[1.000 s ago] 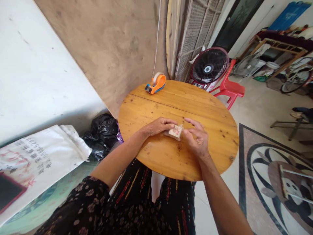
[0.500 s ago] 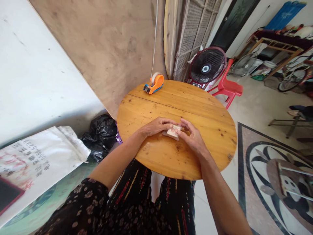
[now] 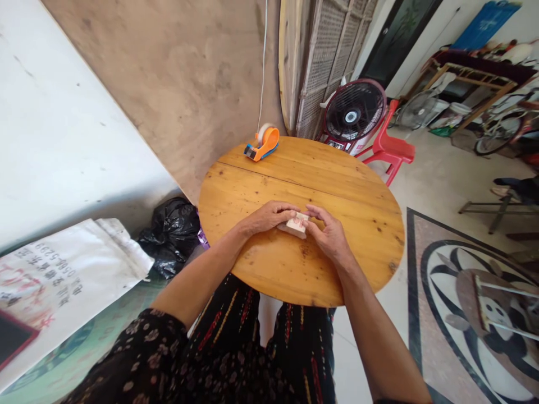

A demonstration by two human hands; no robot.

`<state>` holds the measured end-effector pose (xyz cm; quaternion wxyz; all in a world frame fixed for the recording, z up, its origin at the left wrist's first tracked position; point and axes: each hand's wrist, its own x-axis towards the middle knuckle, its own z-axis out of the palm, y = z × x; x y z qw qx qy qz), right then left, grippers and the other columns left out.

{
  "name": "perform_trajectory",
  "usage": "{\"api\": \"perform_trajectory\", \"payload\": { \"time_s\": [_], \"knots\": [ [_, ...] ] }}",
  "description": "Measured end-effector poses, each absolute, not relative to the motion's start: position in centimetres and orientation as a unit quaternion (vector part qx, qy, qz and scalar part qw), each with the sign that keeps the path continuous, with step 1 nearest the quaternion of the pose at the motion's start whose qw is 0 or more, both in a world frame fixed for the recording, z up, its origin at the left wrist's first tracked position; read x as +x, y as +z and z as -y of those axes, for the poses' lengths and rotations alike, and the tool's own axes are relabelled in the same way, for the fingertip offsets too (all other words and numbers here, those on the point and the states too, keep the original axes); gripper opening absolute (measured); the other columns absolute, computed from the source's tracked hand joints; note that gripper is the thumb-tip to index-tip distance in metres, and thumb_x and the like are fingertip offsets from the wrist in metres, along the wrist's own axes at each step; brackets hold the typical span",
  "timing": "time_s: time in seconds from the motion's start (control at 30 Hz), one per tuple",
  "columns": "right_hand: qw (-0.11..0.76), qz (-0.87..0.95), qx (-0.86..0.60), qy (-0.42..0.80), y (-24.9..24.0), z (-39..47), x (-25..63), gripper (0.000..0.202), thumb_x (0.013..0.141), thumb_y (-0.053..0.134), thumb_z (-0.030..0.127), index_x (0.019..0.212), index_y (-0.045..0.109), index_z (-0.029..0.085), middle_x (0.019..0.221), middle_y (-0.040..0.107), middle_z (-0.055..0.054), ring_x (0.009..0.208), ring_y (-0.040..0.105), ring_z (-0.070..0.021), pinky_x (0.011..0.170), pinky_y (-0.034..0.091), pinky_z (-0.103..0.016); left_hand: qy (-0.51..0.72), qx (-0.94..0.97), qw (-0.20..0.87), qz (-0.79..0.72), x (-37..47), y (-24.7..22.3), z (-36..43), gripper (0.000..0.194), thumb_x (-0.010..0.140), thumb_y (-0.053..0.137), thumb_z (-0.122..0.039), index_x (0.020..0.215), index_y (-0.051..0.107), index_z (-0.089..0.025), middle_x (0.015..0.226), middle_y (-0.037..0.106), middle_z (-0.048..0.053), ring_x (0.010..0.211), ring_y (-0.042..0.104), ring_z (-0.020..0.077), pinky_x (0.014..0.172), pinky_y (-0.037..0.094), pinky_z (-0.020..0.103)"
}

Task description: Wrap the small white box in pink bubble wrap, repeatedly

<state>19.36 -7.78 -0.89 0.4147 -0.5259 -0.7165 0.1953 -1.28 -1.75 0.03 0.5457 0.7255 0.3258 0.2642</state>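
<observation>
A small whitish box-like block (image 3: 297,223) with reddish print on top is held low over the near middle of the round wooden table (image 3: 353,185). I cannot make out exactly what it is. My left hand (image 3: 272,216) grips its left side, thumb along the upper edge and fingers behind. From the right, my right hand (image 3: 330,233) has its thumb against the block's right end, with the forefinger curved around the far side. The other fingertips are partly hidden behind the block. At the table's far edge stands an orange and blue tape dispenser (image 3: 264,147) with a roll of tape.
A fan (image 3: 355,112) and a red plastic chair (image 3: 391,147) stand behind the table to the right. Black plastic bags (image 3: 172,233) and a white printed sack (image 3: 80,264) lie at the left. A wooden board (image 3: 181,73) leans beyond the table.
The view has shifted slightly, moving everything a little to the left. Both hands stay around the block, whose near side shows a bit more now.
</observation>
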Motion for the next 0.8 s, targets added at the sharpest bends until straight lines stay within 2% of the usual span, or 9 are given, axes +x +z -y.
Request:
{"api": "perform_trajectory", "payload": {
  "time_s": [0.13,0.23,0.37,0.43,0.5,0.63,0.8],
  "knots": [
    [0.453,0.687,-0.537,0.185,-0.8,7.7,19.6,0.036,0.086,0.062,0.036,0.118,0.065,0.02,0.113,0.073,-0.011,0.103,0.068,-0.0248,0.096,0.05,-0.045,0.33,0.671,0.554,-0.366,-1.2,-0.5,1.4,0.043,0.091,0.055,-0.046,0.111,0.07,-0.011,0.109,0.072,0.01,0.093,0.064,0.0174,0.082,0.047,0.026],
    [0.484,0.648,-0.556,0.192,-0.9,7.6,20.1,0.034,0.084,0.061,0.036,0.112,0.067,0.018,0.108,0.074,-0.011,0.098,0.068,-0.0233,0.091,0.052,-0.043,0.378,0.605,0.586,-0.384,-1.4,-1.0,1.0,0.037,0.09,0.056,-0.039,0.11,0.069,-0.011,0.11,0.071,0.011,0.093,0.065,0.0152,0.083,0.048,0.025],
    [0.465,0.627,-0.588,0.214,-1.2,7.3,20.6,0.032,0.08,0.06,0.034,0.103,0.07,0.015,0.089,0.074,-0.008,0.081,0.067,-0.0208,0.077,0.054,-0.037,0.371,0.594,0.588,-0.403,-1.6,-1.0,0.9,0.03,0.083,0.061,-0.021,0.109,0.068,-0.009,0.099,0.071,0.008,0.071,0.061,0.0088,0.066,0.045,0.02],
    [0.449,0.627,-0.592,0.233,-1.4,7.3,20.7,0.033,0.079,0.06,0.034,0.103,0.071,0.015,0.082,0.072,-0.005,0.073,0.065,-0.0191,0.071,0.053,-0.034,0.346,0.603,0.588,-0.413,-1.7,-0.6,1.1,0.029,0.082,0.06,-0.018,0.109,0.067,-0.009,0.088,0.07,0.005,0.058,0.054,0.0061,0.057,0.042,0.019],
    [0.435,0.63,-0.592,0.252,-1.5,7.3,20.6,0.033,0.078,0.061,0.034,0.104,0.072,0.015,0.078,0.072,-0.004,0.069,0.065,-0.0181,0.068,0.053,-0.033,0.327,0.611,0.588,-0.418,-1.6,-0.3,1.3,0.028,0.082,0.059,-0.016,0.108,0.066,-0.008,0.077,0.067,0.002,0.054,0.052,0.006,0.054,0.041,0.019],
    [0.414,0.648,-0.575,0.281,-1.5,7.5,20.0,0.03,0.081,0.06,0.032,0.103,0.073,0.017,0.087,0.076,-0.006,0.077,0.07,-0.0205,0.075,0.056,-0.035,0.317,0.627,0.581,-0.411,-1.4,-0.1,1.5,0.021,0.081,0.059,-0.014,0.099,0.067,-0.009,0.065,0.062,-0.001,0.055,0.055,0.0078,0.057,0.044,0.019],
    [0.414,0.665,-0.558,0.276,-1.6,7.5,19.5,0.027,0.083,0.058,0.028,0.102,0.076,0.021,0.099,0.078,-0.006,0.093,0.073,-0.0245,0.089,0.056,-0.041,0.329,0.63,0.579,-0.399,-1.0,-0.8,1.2,0.013,0.079,0.059,-0.015,0.087,0.068,-0.011,0.066,0.064,-0.001,0.055,0.054,0.0075,0.056,0.044,0.019]
  ]
}}
